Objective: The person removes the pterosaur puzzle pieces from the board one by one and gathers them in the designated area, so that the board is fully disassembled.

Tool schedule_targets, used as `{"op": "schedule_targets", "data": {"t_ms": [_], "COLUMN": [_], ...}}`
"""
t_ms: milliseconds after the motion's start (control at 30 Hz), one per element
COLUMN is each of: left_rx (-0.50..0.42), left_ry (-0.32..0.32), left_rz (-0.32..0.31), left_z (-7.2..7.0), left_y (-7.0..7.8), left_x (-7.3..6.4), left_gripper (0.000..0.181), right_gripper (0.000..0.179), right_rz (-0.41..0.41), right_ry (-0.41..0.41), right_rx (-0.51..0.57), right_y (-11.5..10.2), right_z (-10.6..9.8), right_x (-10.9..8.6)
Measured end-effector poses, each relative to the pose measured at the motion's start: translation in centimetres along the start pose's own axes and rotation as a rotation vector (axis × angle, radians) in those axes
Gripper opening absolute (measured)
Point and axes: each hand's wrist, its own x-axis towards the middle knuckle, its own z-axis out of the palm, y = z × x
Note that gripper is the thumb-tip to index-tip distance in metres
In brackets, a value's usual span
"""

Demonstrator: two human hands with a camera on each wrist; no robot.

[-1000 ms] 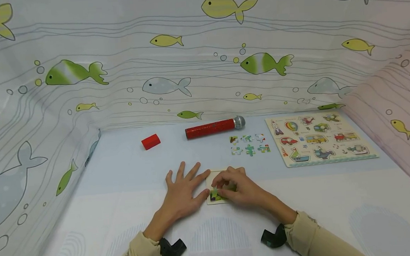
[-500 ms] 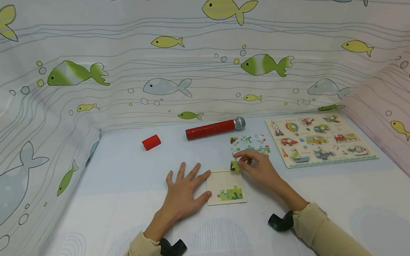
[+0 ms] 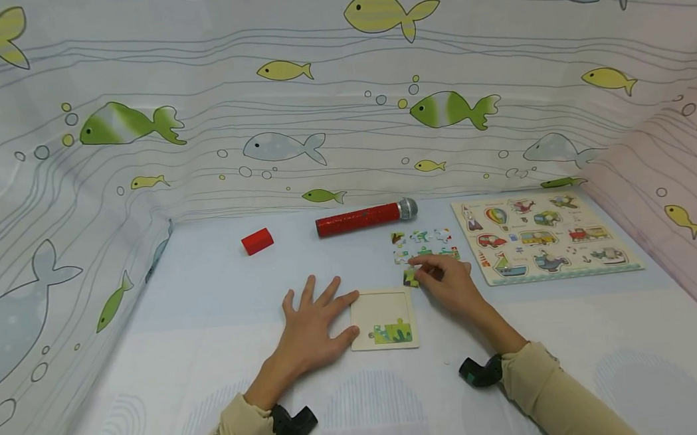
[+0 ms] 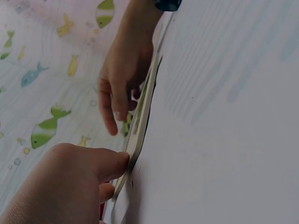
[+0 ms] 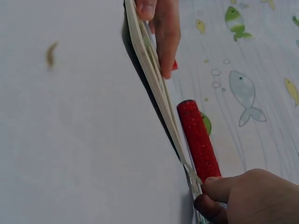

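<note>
My left hand (image 3: pixel 316 329) lies with fingers spread, thumb and index fingertip touching the left edge of a square wooden puzzle board (image 3: pixel 363 310). Joined green jigsaw pieces (image 3: pixel 394 332) sit in the board's lower right part. Just beyond its upper right corner, my right hand (image 3: pixel 451 284) pinches a dark and green puzzle piece (image 3: pixel 411 277) between thumb and fingers, close to the table. Behind that hand lie several loose puzzle pieces (image 3: pixel 420 236), some of them partly covered by its fingers. In the right wrist view the thumb (image 5: pixel 219 186) hides most of the pinched piece.
A red microphone (image 3: pixel 357 219) with a silver head lies at the back, with a small red block (image 3: pixel 257 242) to its left. At the right is a large picture puzzle board (image 3: pixel 544 235) showing vehicles. A fish-patterned cloth (image 3: pixel 345 164) rises behind the table.
My right hand has gone from the board's lower left to beyond its upper right corner, taking a puzzle piece along. The left hand stays in place.
</note>
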Motion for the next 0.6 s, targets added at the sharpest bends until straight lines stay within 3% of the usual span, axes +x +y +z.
{"op": "schedule_targets", "data": {"t_ms": [333,600], "left_rx": [-0.011,-0.013], "left_ry": [0.009,0.015], "left_rz": [0.001,0.001], "left_z": [0.12,0.02], "left_y": [-0.02,0.06], "left_x": [0.02,-0.06], "left_gripper": [0.059,0.06], "right_gripper": [0.027,0.025], "right_rz": [-0.031,-0.045], "right_ry": [-0.005,-0.069], "right_rx": [-0.194,-0.225], "right_y": [0.07,0.26], "right_z": [-0.71,-0.65], "right_x": [-0.21,-0.16]}}
